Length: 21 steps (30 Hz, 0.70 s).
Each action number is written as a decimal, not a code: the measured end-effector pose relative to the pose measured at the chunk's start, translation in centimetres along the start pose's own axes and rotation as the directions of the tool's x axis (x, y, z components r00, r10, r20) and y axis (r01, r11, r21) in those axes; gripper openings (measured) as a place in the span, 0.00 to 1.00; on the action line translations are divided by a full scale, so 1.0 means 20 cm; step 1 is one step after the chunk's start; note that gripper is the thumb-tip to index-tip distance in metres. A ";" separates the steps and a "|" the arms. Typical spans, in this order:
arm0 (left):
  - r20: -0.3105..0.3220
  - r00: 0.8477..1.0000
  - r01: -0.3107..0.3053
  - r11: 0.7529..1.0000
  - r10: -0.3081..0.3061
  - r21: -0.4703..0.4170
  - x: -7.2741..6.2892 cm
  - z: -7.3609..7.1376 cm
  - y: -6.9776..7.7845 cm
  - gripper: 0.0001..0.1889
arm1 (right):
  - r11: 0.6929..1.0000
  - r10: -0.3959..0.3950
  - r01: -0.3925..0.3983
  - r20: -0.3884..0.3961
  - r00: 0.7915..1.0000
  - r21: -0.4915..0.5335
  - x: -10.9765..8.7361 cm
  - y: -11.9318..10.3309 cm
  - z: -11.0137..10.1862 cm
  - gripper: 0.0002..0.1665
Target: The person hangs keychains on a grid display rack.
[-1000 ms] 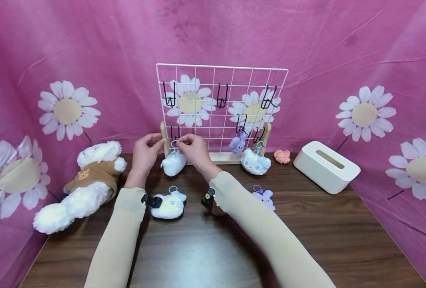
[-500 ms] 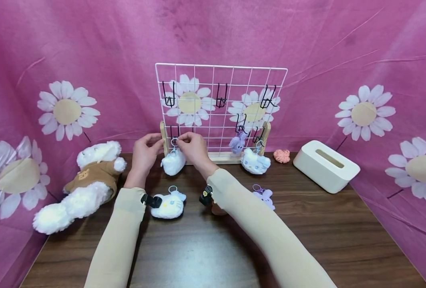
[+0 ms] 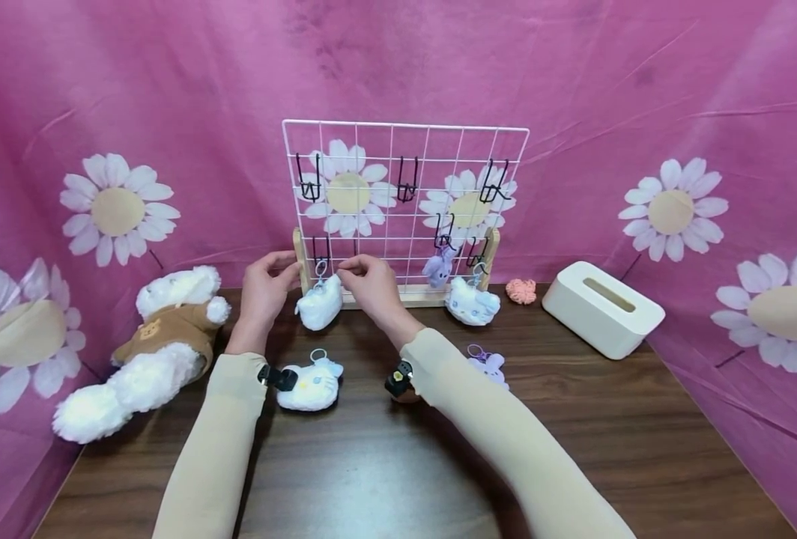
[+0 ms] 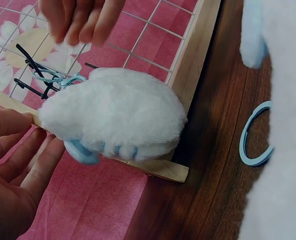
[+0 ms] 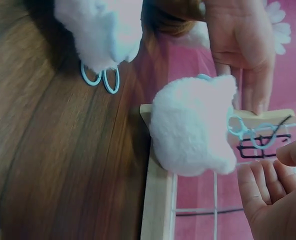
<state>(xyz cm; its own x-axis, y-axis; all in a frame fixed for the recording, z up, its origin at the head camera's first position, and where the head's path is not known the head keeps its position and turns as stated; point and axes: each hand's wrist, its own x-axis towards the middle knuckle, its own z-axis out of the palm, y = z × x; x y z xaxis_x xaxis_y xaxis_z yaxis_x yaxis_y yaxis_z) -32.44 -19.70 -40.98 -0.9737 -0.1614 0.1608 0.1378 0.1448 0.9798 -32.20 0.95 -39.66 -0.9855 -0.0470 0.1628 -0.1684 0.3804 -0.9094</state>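
A white plush cat-head keychain (image 3: 320, 305) hangs by its light-blue ring (image 4: 47, 76) from a black hook (image 4: 29, 57) at the rack's lower left. My left hand (image 3: 265, 288) pinches the wooden side post (image 4: 17, 107), thumb on one side and fingertips on the other. Just right of the keychain, my right hand (image 3: 371, 284) has nothing between thumb and fingers, which stand apart from the ring in the right wrist view. The keychain's back faces the left wrist camera. A second white cat keychain (image 3: 309, 388) lies on the table near my left wrist.
The white wire rack (image 3: 405, 123) bears several other black hooks. A purple plush keychain (image 3: 439, 266) and another white cat one (image 3: 471, 303) are at its right. A purple keychain (image 3: 490, 368), coral piece (image 3: 520, 291), tissue box (image 3: 604, 308) and dressed plush toy (image 3: 177, 335) lie around.
My right fingers have let go of the ring and drawn slightly right. The white keychain stays at the hook. My left hand keeps its place by the post; the head view has shifted a little.
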 end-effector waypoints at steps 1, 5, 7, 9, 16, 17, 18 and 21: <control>0.002 1.000 0.000 1.000 0.000 0.000 0.00 0.00 0.00 0.19 | 1.000 -0.005 0.005 0.001 1.000 0.007 -0.02 0.01 -0.02 0.10; 0.003 1.000 -0.004 1.000 0.004 -0.002 0.00 0.00 -0.01 0.20 | 0.999 -0.022 0.021 0.014 1.000 0.049 -0.08 0.02 -0.13 0.11; 0.002 1.000 -0.005 1.000 0.005 0.002 0.00 0.00 -0.01 0.20 | 0.998 -0.023 0.021 0.024 0.999 0.063 -0.12 0.02 -0.19 0.12; -0.002 1.000 -0.005 1.000 0.005 0.008 0.01 -0.01 -0.01 0.21 | 0.998 -0.025 0.023 0.031 0.999 0.062 -0.16 0.03 -0.24 0.11; -0.005 1.000 0.001 1.000 -0.001 0.022 0.00 -0.01 0.00 0.21 | 0.997 -0.045 0.045 -0.004 0.999 0.066 -0.29 0.06 -0.46 0.11; -0.004 1.000 0.002 1.000 -0.002 0.022 0.00 -0.01 0.00 0.21 | 0.997 -0.042 0.043 -0.017 0.999 0.068 -0.31 0.07 -0.49 0.11; -0.001 1.000 0.003 1.000 -0.003 0.023 0.00 0.00 -0.01 0.21 | 0.997 -0.037 0.039 -0.030 0.999 0.068 -0.33 0.08 -0.53 0.11; 0.000 1.000 0.002 1.000 -0.002 0.019 -0.01 0.01 0.00 0.21 | 0.999 -0.023 0.024 -0.042 0.999 0.038 -0.38 0.11 -0.64 0.13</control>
<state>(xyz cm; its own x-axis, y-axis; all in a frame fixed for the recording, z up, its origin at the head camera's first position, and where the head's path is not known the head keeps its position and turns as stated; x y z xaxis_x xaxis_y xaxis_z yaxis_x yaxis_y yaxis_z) -32.35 -19.53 -40.97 -0.9739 -0.1618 0.1590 0.1326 0.1626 0.9777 -24.78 14.00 -38.10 -0.9798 -0.0165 0.1994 -0.1929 0.3436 -0.9191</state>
